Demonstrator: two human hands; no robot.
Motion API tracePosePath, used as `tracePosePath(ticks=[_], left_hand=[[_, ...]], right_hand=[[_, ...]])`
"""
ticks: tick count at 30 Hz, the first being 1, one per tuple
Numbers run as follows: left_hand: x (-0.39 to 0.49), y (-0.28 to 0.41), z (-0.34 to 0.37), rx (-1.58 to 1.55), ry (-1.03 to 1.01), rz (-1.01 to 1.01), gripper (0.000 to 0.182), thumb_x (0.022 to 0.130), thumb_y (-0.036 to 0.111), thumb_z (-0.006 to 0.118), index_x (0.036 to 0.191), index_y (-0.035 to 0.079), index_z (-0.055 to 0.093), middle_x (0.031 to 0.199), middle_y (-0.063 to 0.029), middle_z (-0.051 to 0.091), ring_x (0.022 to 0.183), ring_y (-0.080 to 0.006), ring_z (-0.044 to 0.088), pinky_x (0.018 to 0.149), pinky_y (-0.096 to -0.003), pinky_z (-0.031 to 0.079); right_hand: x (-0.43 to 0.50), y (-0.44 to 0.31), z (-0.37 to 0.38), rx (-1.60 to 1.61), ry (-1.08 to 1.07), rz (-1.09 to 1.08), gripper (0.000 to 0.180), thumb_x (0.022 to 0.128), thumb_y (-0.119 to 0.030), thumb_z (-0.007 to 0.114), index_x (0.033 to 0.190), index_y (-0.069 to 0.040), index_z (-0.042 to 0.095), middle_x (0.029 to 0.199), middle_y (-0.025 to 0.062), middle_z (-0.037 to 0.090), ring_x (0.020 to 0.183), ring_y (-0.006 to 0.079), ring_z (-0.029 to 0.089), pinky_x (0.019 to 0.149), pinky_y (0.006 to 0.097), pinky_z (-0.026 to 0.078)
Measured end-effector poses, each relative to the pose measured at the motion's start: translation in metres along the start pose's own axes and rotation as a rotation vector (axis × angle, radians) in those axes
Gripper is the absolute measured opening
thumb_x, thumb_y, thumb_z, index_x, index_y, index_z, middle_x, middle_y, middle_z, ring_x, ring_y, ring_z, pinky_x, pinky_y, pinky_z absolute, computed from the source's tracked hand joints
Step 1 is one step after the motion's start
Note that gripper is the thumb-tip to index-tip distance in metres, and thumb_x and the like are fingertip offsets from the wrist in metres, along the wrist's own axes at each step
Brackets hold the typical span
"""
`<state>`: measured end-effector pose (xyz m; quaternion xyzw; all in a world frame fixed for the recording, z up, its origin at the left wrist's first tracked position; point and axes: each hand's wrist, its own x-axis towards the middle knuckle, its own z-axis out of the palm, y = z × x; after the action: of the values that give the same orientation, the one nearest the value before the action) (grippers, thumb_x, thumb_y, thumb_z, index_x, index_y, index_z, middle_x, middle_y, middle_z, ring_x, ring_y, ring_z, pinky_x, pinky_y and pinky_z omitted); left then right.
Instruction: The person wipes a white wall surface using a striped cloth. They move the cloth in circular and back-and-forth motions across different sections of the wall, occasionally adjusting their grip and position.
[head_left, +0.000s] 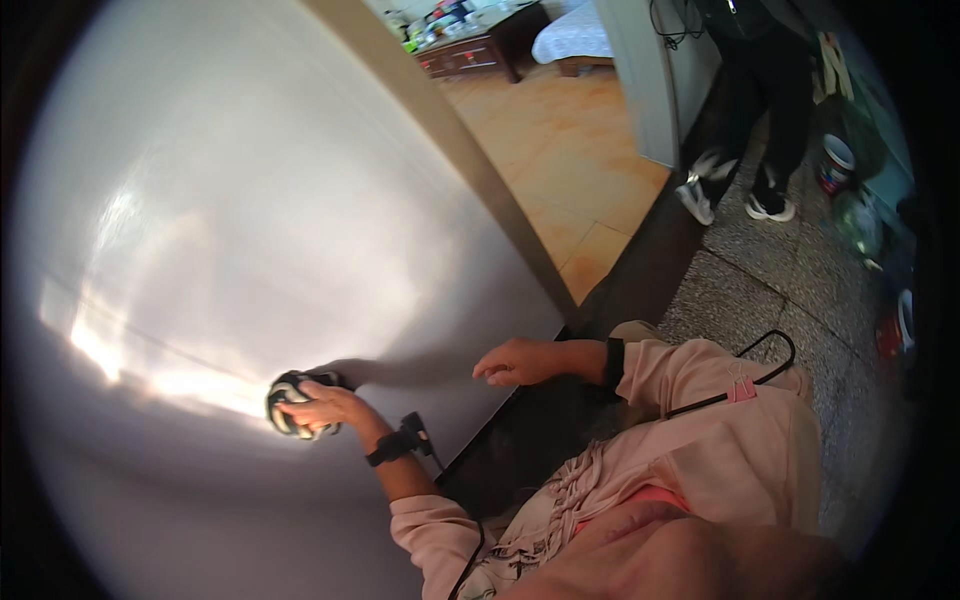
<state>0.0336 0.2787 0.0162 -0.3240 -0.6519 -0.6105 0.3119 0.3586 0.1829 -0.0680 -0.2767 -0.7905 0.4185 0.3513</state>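
Note:
My left hand (322, 407) grips a wadded dark and pale striped cloth (281, 409) and holds it against a glossy white wall surface (300, 210). The fingers spread over the cloth, and a black strap with a small device sits on that wrist. My right hand (514, 362) hangs in front of the lower part of the same surface, with its fingers loosely curled and nothing seen in it. A black band circles the right wrist. A pink binder clip (742, 391) and a bent black rod lie against my pink top.
Beyond the wall's tan edge (480, 161), a doorway shows a tiled floor (570, 165), a dark wooden table (480, 49) and a bed (576, 36). Another person in dark trousers (772, 97) stands at the upper right, near a bucket (836, 161) and a green plastic bag (859, 225).

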Motion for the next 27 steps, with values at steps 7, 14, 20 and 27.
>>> tracePosePath(ticks=[7,14,20,27], left_hand=[[0.148,0.121,0.054,0.051,0.172,0.600,0.065,0.087,0.067,0.037,0.133,0.022,0.048,0.100,-0.0207,0.057,0.080,-0.0405,0.053,0.074,-0.0521,0.039],[0.273,0.256,0.069,0.182,0.084,0.640,0.066,0.081,0.077,0.027,0.137,0.042,0.037,0.127,-0.0083,0.054,0.106,-0.0391,0.053,0.088,-0.0510,0.042],[0.200,0.307,0.082,0.255,0.189,0.960,0.058,0.084,0.070,0.034,0.135,0.043,0.039,0.118,-0.0036,0.059,0.099,-0.0338,0.056,0.086,-0.0488,0.043],[0.019,0.290,0.069,0.181,-0.011,1.254,0.052,0.082,0.050,0.057,0.131,0.035,0.048,0.114,-0.0046,0.058,0.116,-0.0311,0.045,0.097,-0.0553,0.027]], right_hand=[[-0.002,0.057,-0.050,0.366,0.091,0.288,0.031,0.092,-0.025,0.051,0.115,-0.004,0.057,0.092,0.0047,0.063,0.077,0.0125,0.061,0.071,0.0274,0.048],[0.010,0.104,-0.057,0.663,0.201,0.340,0.031,0.093,-0.027,0.050,0.114,-0.005,0.058,0.091,0.0032,0.062,0.076,0.0119,0.060,0.069,0.0270,0.048],[0.008,0.120,-0.059,0.727,0.197,0.366,0.031,0.094,-0.029,0.049,0.112,-0.006,0.057,0.091,0.0034,0.062,0.076,0.0116,0.060,0.068,0.0261,0.047],[0.011,0.117,-0.063,0.712,0.241,0.324,0.029,0.093,-0.031,0.050,0.105,-0.006,0.059,0.087,0.0037,0.060,0.074,0.0127,0.058,0.064,0.0271,0.046]])
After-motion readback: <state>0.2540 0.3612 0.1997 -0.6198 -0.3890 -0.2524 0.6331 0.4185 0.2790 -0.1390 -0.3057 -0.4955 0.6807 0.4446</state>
